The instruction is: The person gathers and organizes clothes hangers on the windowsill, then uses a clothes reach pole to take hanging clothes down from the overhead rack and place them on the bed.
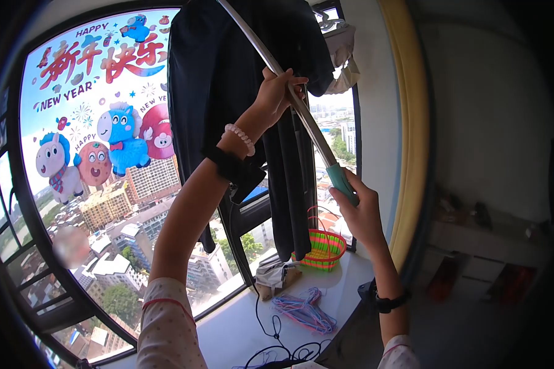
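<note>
A long metal clothes pole [314, 132] with a teal handle [340, 179] slants up to the left in front of me. My left hand [276, 93] is wrapped round its shaft at mid-height, and my right hand [361, 206] grips the handle lower down. Dark garments [212, 92] hang before the window, directly behind the pole. The pole's upper tip runs out of the picture, so what it touches there is hidden. A beaded bracelet and a black band are on my left wrist, another black band on my right.
On the white sill [228, 329] are a green and red basket [323, 251], a bundle of hangers [306, 310], a cloth item [276, 278] and black cables [277, 344]. Light-coloured laundry [343, 58] hangs at upper right. The window [92, 154] bears New Year stickers; a yellow curtain [410, 123] edges the right wall.
</note>
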Demonstrator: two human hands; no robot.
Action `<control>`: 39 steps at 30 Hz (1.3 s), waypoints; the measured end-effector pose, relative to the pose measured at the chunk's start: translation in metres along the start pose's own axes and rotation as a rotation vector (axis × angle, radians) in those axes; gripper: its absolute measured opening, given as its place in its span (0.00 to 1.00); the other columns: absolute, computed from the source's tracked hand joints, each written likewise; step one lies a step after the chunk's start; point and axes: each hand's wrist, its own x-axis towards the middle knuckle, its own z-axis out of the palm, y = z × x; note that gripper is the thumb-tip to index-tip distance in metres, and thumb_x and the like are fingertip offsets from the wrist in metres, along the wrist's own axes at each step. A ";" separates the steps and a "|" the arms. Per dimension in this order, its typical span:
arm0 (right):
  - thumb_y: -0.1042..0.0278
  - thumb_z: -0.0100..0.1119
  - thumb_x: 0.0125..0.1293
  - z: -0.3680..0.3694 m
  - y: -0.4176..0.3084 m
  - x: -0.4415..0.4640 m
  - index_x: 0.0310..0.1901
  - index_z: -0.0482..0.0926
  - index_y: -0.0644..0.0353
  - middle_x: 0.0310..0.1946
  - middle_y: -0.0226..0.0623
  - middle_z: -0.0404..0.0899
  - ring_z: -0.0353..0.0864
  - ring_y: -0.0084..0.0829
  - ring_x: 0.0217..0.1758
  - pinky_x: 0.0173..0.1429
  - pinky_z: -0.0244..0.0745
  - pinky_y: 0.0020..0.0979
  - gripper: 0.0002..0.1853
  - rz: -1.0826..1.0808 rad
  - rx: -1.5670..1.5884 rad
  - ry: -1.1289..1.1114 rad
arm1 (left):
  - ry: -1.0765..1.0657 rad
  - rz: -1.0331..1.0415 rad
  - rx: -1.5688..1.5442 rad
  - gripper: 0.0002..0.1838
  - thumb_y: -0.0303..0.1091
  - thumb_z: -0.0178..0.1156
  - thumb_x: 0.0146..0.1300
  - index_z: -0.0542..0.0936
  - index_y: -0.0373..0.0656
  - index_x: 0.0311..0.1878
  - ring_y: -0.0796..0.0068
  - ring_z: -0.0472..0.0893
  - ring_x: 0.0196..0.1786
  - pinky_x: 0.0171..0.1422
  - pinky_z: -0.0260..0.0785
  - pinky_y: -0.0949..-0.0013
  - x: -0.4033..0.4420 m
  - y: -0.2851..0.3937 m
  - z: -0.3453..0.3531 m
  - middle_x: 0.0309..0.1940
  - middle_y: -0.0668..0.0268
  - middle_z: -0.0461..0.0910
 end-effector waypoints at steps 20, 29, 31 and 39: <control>0.69 0.56 0.65 0.079 0.006 0.055 0.43 0.74 0.65 0.19 0.28 0.69 0.64 0.14 0.11 0.11 0.55 0.18 0.09 0.188 0.963 -0.210 | 0.210 0.064 0.696 0.20 0.25 0.47 0.64 0.47 0.35 0.50 0.69 0.76 0.23 0.26 0.77 0.66 0.050 0.041 -0.037 0.28 0.56 0.70; 0.69 0.54 0.66 0.081 -0.032 0.061 0.39 0.74 0.64 0.15 0.26 0.66 0.68 0.15 0.14 0.13 0.61 0.22 0.07 0.176 0.739 -0.128 | 0.181 0.064 0.575 0.19 0.25 0.48 0.60 0.53 0.32 0.51 0.70 0.74 0.21 0.26 0.74 0.67 0.077 0.035 -0.044 0.23 0.59 0.69; 0.69 0.56 0.65 0.077 -0.014 0.061 0.41 0.73 0.65 0.15 0.29 0.68 0.70 0.17 0.15 0.17 0.64 0.24 0.09 0.056 0.511 -0.048 | 0.190 0.104 0.475 0.19 0.24 0.47 0.59 0.55 0.32 0.51 0.70 0.73 0.20 0.26 0.73 0.67 0.075 0.028 -0.041 0.23 0.60 0.69; 0.73 0.54 0.64 0.071 -0.004 0.047 0.53 0.69 0.67 0.21 0.44 0.73 0.78 0.38 0.23 0.28 0.69 0.34 0.17 -0.283 -0.101 0.232 | 0.074 0.011 -0.281 0.14 0.22 0.45 0.56 0.63 0.38 0.48 0.81 0.59 0.18 0.20 0.54 0.77 0.067 0.012 -0.028 0.20 0.71 0.58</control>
